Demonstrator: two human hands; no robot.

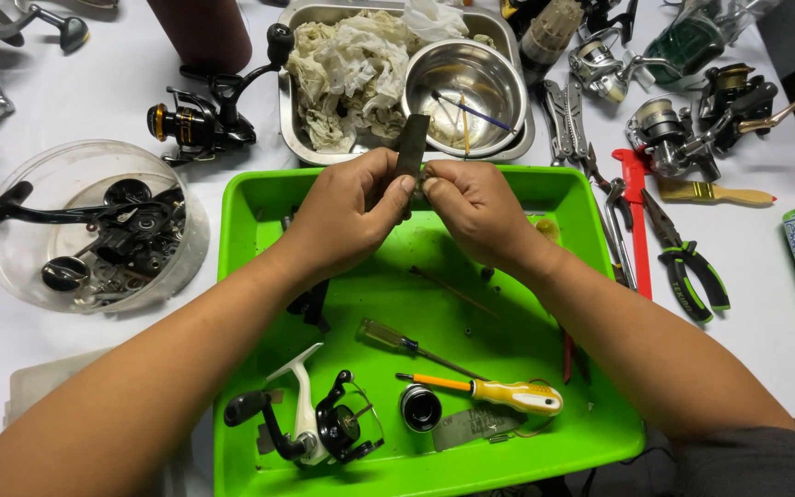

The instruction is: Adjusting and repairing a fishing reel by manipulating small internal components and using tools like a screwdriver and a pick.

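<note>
Left hand (347, 216) fingers pinch a dark flat strip (410, 147) upright; right hand (476, 212) fingers close on a small part (hidden) beside it, above the green tray (241, 221).

Head camera, looking steeply down, close over green tray (241, 198)

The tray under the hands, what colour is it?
Bright green. The tray shows plainly in the head view, below both hands.

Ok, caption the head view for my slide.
Left hand and right hand hold a dark flat strip over a green tray of screwdrivers and a dismantled spinning reel.
</note>
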